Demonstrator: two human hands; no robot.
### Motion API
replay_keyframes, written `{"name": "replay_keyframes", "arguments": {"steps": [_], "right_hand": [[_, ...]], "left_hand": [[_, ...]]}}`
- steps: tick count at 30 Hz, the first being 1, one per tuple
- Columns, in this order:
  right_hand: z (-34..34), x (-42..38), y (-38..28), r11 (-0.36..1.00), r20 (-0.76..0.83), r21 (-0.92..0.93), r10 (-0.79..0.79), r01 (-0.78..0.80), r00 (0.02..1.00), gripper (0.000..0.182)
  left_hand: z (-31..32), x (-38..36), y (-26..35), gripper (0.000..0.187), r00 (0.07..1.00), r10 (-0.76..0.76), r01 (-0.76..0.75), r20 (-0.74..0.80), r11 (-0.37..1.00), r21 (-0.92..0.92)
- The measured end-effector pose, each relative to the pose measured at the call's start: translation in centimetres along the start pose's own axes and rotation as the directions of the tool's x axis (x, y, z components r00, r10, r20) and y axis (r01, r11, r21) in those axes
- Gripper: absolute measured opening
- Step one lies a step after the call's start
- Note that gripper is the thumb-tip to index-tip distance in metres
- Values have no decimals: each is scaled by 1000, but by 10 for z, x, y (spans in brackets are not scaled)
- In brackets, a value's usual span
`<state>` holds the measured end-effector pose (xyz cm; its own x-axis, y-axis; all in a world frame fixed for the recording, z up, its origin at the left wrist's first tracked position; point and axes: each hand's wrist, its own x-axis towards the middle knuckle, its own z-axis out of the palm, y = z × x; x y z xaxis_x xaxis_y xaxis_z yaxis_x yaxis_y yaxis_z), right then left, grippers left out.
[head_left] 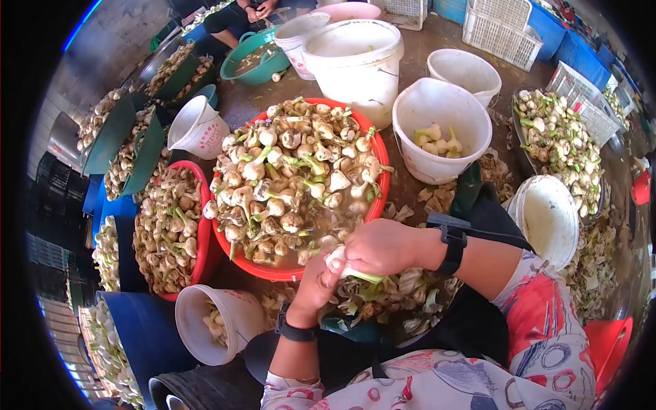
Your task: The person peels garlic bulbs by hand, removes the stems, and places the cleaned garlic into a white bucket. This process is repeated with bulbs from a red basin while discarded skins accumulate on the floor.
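Note:
My left hand (317, 281) is closed around a garlic bulb (336, 257) with a pale green stem that points down to the right. My right hand (376, 247) presses its fingers onto the same garlic, partly hiding it. Both hands are above the near rim of a red tub (292, 275). Heaped garlic bulbs (280, 181) with stems sit in murky water in that tub. Below my hands lies a pile of garlic peelings and stems (403, 297).
White buckets stand around: one with peeled garlic (443, 130), another at lower left (222, 324), and a large one (355, 65). A second red tub (203, 205) of garlic is left. A garlic heap (560, 147) lies right. Another person's hands (260, 10) show at the top.

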<state>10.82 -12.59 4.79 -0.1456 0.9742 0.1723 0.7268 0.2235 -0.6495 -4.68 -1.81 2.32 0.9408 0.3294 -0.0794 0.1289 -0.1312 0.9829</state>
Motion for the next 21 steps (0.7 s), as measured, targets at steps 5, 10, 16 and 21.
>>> {"name": "replay_keyframes", "arguments": {"steps": [5, 10, 16, 21], "right_hand": [[-4, 2, 6, 987, -273, 140, 120, -84, 954, 22], [-26, 7, 9, 291, -141, 948, 753, -133, 643, 21], [-12, 6, 12, 816, 96, -260, 554, -516, 827, 43], [13, 10, -14, 349, 355, 770, 461, -534, 813, 39]], "left_hand": [[10, 4, 14, 59, 997, -69, 57, -37, 963, -263], [7, 2, 18, 52, 1000, 7, 10, 16, 518, -856], [0, 5, 1, 53, 982, -53, -129, -181, 511, -850], [9, 2, 1, 50, 963, -56, -153, -264, 692, -706]]}}
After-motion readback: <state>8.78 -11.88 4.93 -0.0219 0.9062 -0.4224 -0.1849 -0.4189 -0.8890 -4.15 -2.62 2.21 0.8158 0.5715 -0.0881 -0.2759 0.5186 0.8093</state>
